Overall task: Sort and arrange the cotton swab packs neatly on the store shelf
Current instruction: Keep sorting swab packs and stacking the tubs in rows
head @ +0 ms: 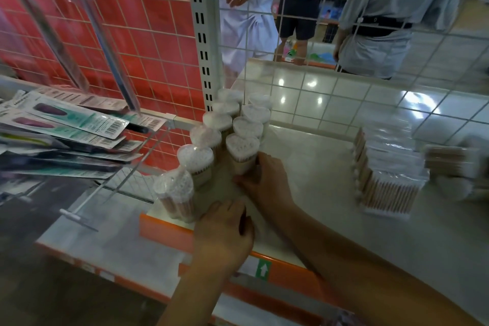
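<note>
Two rows of clear cotton swab tubs stand on the white shelf (304, 167), running back towards the upright post. The left row holds round tubs (195, 157); the right row holds heart-shaped tubs (247, 127). My right hand (262, 180) grips the nearest heart-shaped tub (242, 151) at its base. My left hand (225, 230) rests with curved fingers against the foot of the nearest round tub (174, 193) at the shelf's front edge. A stack of flat swab packs (386, 180) lies to the right, apart from both hands.
Carded packs (71, 124) hang on wire hooks at the left. A wire grid forms the shelf's back (344, 34), with people standing behind it. More blurred swab packs (455, 167) sit at the far right. The orange shelf lip (285, 270) runs along the front.
</note>
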A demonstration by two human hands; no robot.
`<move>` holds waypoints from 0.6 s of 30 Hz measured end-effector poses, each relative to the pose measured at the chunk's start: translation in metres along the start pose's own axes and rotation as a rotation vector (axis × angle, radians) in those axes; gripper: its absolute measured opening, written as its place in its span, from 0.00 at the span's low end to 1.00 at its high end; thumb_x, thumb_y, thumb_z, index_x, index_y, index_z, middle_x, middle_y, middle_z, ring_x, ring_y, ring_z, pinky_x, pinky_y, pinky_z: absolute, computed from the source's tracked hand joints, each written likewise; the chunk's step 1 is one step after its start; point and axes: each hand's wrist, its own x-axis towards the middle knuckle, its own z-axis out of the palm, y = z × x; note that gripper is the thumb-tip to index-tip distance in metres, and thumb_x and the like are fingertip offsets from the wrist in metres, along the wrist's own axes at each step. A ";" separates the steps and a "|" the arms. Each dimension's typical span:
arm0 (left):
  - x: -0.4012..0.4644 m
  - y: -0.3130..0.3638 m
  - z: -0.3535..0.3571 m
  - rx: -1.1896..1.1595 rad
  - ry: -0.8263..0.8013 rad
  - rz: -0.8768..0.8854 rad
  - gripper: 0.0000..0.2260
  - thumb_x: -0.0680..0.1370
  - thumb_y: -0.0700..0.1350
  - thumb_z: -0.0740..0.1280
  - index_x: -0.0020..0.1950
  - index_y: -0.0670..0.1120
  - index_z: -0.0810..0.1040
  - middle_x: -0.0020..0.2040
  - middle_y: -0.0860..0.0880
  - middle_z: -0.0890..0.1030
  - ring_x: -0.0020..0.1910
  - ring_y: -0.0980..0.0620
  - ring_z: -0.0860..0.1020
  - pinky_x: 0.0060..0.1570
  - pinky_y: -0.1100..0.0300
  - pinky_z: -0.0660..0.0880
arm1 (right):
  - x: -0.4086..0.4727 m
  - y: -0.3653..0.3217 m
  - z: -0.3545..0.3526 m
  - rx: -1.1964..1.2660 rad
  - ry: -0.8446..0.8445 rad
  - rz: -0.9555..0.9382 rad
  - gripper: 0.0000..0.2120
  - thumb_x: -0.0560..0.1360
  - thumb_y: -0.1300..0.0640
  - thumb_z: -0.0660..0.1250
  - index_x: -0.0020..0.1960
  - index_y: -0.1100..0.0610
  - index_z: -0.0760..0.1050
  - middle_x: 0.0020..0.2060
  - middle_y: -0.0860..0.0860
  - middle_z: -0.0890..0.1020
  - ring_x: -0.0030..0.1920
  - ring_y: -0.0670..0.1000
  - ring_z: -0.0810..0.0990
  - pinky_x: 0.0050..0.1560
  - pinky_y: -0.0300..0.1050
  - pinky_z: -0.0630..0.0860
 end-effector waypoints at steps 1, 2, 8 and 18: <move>0.000 0.000 0.000 0.004 -0.003 -0.005 0.06 0.67 0.48 0.62 0.31 0.48 0.69 0.28 0.53 0.70 0.27 0.54 0.69 0.25 0.68 0.58 | 0.000 0.000 0.000 -0.027 -0.009 -0.011 0.23 0.66 0.45 0.74 0.54 0.56 0.73 0.49 0.51 0.78 0.51 0.51 0.73 0.49 0.41 0.68; 0.000 0.000 0.000 0.005 -0.005 -0.009 0.06 0.67 0.47 0.62 0.31 0.48 0.69 0.28 0.53 0.70 0.27 0.54 0.69 0.26 0.69 0.56 | -0.001 -0.001 -0.001 -0.059 -0.018 -0.014 0.24 0.67 0.45 0.73 0.56 0.56 0.73 0.50 0.52 0.77 0.52 0.51 0.71 0.49 0.39 0.64; -0.001 0.000 -0.001 -0.034 -0.001 -0.037 0.05 0.68 0.47 0.62 0.32 0.48 0.71 0.29 0.53 0.71 0.28 0.55 0.67 0.31 0.75 0.53 | -0.002 -0.004 -0.004 -0.161 -0.034 -0.022 0.27 0.69 0.42 0.70 0.60 0.57 0.70 0.55 0.52 0.74 0.56 0.52 0.69 0.53 0.39 0.61; -0.002 0.003 -0.005 -0.053 -0.039 -0.072 0.08 0.69 0.48 0.59 0.32 0.47 0.73 0.29 0.53 0.72 0.28 0.55 0.68 0.30 0.73 0.55 | 0.001 -0.002 -0.001 -0.275 -0.050 -0.011 0.26 0.70 0.40 0.67 0.59 0.57 0.70 0.56 0.53 0.72 0.57 0.53 0.68 0.55 0.44 0.62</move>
